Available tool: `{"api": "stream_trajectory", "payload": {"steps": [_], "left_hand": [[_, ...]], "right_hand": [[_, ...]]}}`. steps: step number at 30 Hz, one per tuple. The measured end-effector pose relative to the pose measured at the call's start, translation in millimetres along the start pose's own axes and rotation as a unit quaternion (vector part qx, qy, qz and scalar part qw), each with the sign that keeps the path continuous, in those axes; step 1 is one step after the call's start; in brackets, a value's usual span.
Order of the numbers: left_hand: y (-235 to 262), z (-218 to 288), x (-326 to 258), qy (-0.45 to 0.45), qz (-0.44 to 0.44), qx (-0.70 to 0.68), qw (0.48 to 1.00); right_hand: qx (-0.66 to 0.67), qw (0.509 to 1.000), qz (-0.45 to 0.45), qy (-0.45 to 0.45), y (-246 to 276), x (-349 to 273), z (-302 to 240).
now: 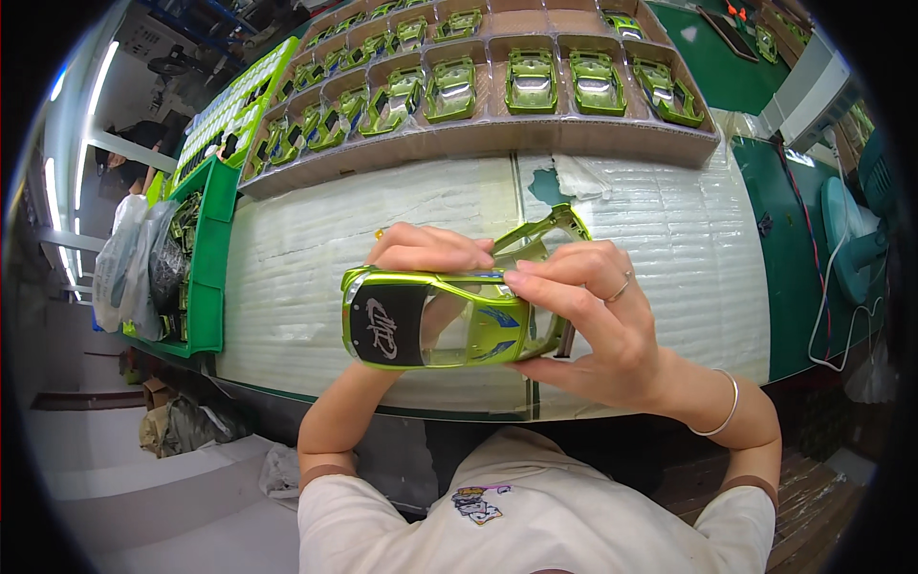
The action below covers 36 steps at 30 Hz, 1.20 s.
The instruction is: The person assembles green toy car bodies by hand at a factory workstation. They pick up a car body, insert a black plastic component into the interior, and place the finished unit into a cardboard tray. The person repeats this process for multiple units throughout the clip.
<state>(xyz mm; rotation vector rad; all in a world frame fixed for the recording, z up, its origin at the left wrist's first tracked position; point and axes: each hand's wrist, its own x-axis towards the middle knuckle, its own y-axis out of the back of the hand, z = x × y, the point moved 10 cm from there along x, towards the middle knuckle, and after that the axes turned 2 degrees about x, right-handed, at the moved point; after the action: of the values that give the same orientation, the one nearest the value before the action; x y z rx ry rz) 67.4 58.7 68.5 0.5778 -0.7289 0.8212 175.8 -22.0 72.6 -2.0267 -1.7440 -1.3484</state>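
Both hands, left hand and right hand, clamp a green toy car body above the worktop, steadying it for close viewing.

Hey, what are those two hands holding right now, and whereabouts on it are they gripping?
A shiny green toy car body shell. The left hand grips its far side edge; the right hand clasps its right end, fingers over the top.

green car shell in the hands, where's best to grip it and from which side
Probably the long side edges, from both flanks. The car shell is a thin hollow body with open window gaps. The right hand pinches one end, and the left hand holds the far side, clear of the black hood panel.
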Motion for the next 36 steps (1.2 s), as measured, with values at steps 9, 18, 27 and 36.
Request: {"api": "stream_trajectory", "payload": {"steps": [9,18,27,36], "left_hand": [[-1.4,4.9,-4.6,0.005,0.087,-0.014,0.996],[-18.8,-23.7,-6.3,0.205,0.029,-0.229,0.951],[-37.2,-21.1,-20.8,0.210,-0.032,-0.143,0.967],[-37.8,-14.1,-26.4,0.250,-0.057,-0.128,0.958]], "right_hand": [[-0.008,1.000,-0.002,-0.012,-10.2,-7.8,-12.8],[0.115,0.986,0.042,-0.112,5.8,1.6,24.2],[-0.043,0.997,-0.047,0.031,-7.9,5.5,2.9],[-0.144,0.983,-0.040,0.102,-4.4,7.1,-15.0]]}}
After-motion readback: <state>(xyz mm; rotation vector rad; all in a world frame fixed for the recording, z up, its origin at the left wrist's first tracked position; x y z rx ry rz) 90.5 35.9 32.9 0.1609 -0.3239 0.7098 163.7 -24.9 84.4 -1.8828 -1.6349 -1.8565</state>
